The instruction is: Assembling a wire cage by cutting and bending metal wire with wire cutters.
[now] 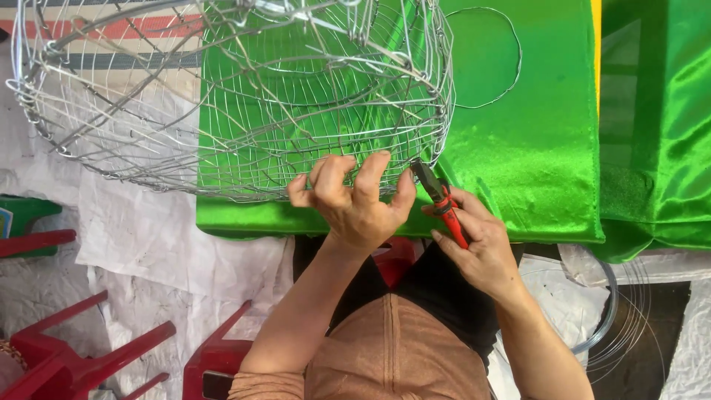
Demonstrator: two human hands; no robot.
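Head view: a round wire-mesh frame [229, 96] fills the upper left and upper centre of the frame, its lower rim running just above centre. It lies partly on a shiny green cloth [533, 163] that covers the upper centre and right. The left hand [355, 204], at centre, has its fingers curled over the lower rim of the wire-mesh frame, gripping the wires there. The right hand [478, 248], just right of centre, is closed around the red handles of a pair of pliers [442, 201]; the dark pliers tip points up-left and meets the rim beside the left fingertips. A loose wire ring [481, 59] lies on the cloth at upper centre-right. Red plastic stools [67, 355] stand at lower left. Coiled wire [629, 311] lies at lower right.
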